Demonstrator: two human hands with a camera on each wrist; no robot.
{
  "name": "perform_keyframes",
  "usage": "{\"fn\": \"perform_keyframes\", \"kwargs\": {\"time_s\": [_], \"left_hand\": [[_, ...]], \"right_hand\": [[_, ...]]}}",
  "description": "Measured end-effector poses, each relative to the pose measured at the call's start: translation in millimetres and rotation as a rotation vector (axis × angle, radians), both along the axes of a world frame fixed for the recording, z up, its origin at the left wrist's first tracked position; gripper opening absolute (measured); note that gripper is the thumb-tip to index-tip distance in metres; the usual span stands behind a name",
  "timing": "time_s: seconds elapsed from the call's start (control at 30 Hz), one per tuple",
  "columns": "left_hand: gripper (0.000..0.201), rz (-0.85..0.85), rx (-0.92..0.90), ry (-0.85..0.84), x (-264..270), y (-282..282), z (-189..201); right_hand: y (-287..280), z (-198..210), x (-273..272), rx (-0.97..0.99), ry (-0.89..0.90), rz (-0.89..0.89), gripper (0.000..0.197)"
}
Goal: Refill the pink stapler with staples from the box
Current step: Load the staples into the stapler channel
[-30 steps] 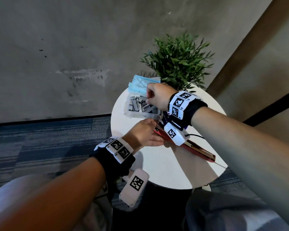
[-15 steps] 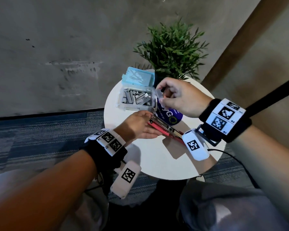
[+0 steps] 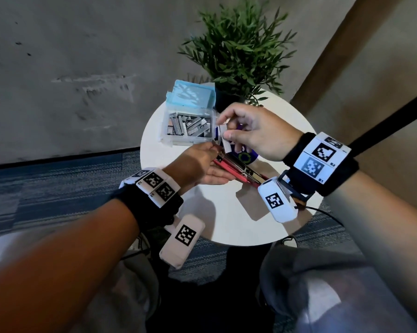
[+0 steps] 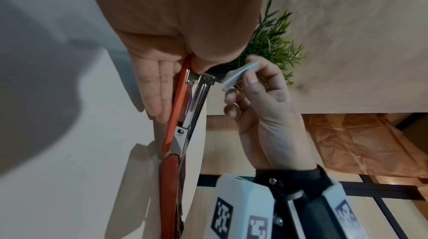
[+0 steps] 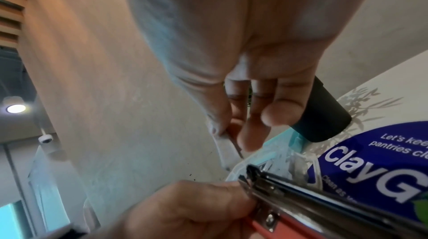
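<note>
Right hand [image 3: 253, 133] has come off the box [image 3: 188, 127] upper centre, now pinching a staple strip [image 3: 224, 138] above the pink stapler [image 3: 241, 170] mid-frame, which left hand [image 3: 202, 164] grips at its front; strip likely light, brittle, best held by its long sides.

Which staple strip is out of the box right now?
The strip of staples pinched in the right hand, above the pink stapler. The other strips lie loose inside the clear box.
</note>
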State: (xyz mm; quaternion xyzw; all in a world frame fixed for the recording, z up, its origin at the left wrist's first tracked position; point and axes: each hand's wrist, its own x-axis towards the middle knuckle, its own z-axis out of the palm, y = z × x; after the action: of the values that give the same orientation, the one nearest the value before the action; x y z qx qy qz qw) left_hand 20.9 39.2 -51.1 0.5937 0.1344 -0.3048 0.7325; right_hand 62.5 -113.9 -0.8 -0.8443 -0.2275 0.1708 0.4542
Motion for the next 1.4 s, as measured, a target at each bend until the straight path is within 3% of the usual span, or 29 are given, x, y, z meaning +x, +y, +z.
{"fn": "perform_keyframes", "kwargs": {"time_s": [0.3,0.57,0.67,0.93,1.17,1.4], "left_hand": [[0.037,-0.02,0.0,-0.031,0,-2,-4],[0.038,-0.021,0.007,-0.017,1,-3,-6],[0.038,-0.026,0.008,-0.028,1,-2,-7],[0.037,-0.021,0.029,-0.034,0,-2,-8],[0.024,-0.014,0.024,-0.046,1,0,-8],[0.036,-0.006,0.047,-0.058,0,-1,-8]], "right_hand": [[4,-4,0,0.009,0.05,-0.061,0.016],[8,-7,0,-0.166,-0.224,-0.118,0.015],[7,-4,-2,-0.181,-0.188,-0.113,0.021],[9,-5,-2,-0.119,-0.035,-0.071,0.006],[5,8,-5,-0.256,-0.213,-0.128,0.022],[10,11,-13,-0.356,-0.211,-0.111,0.027]]}}
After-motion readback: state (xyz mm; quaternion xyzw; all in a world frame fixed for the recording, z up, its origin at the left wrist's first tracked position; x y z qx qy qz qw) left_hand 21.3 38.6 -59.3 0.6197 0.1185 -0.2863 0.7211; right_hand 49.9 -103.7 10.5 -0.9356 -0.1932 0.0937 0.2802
